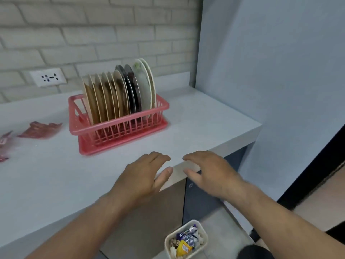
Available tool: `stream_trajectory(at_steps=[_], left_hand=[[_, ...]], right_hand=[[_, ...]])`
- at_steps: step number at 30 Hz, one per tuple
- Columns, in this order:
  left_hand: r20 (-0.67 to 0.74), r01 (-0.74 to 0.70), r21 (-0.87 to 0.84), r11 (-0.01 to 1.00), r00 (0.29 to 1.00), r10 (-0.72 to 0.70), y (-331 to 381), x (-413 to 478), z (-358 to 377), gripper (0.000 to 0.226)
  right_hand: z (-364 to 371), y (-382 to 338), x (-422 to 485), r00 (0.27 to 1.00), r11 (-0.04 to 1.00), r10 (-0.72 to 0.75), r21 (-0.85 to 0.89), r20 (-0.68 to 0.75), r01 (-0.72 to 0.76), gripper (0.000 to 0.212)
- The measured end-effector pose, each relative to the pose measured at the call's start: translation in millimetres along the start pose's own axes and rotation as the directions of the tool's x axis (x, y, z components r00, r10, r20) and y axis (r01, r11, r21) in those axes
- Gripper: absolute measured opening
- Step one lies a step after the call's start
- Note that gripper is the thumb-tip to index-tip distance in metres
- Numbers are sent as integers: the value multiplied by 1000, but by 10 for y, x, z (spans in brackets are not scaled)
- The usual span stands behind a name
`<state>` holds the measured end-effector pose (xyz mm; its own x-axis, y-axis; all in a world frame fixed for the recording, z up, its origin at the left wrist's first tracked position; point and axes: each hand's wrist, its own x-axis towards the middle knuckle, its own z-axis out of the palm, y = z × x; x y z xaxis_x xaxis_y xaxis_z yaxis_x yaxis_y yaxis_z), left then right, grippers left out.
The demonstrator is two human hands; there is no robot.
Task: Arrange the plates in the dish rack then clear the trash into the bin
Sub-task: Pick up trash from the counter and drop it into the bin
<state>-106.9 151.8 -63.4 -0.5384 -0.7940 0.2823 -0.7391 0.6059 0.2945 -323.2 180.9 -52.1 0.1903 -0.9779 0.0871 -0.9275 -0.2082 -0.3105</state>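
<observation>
The plates (119, 94) stand on edge in the red dish rack (119, 126), whose row runs left to right. Left hand (143, 174) and right hand (211, 172) hover over the counter (205, 116) edge, fingers relaxed, grasping nothing.

Plates (119, 94) stand upright in the red rack (119, 126); wrappers fill the bin (186, 240).

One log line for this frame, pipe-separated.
plates: upright in red dish rack | left hand: open, empty | right hand: open, empty | red wrappers: on counter | bin: holds trash

One dish rack (119, 128), one bin (179, 229), two black plates (132, 90)
</observation>
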Motion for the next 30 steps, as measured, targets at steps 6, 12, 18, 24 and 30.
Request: stream_trajectory(at_steps=[6, 12, 18, 24, 30], left_hand=[[-66, -66, 4, 998, 996, 66, -89, 138, -558, 55], [-66, -71, 14, 997, 995, 72, -182, 95, -749, 47], [-121, 20, 6, 1000, 993, -19, -315, -14, -785, 46], [-145, 104, 29, 994, 984, -99, -688, -228, -929, 42], [-180, 146, 7, 989, 973, -142, -1242, -496, -1036, 42]], right_hand=[[-478, -389, 12, 994, 998, 51, -22, -100, -54, 43], [-557, -576, 64, 988, 997, 72, -9, -139, -74, 43], [-439, -686, 292, 992, 1000, 21, 11, -124, -20, 42], [-246, -945, 568, 994, 998, -41, 46, -102, 46, 40], [4, -1474, 809, 986, 987, -126, 91, -109, 136, 36]])
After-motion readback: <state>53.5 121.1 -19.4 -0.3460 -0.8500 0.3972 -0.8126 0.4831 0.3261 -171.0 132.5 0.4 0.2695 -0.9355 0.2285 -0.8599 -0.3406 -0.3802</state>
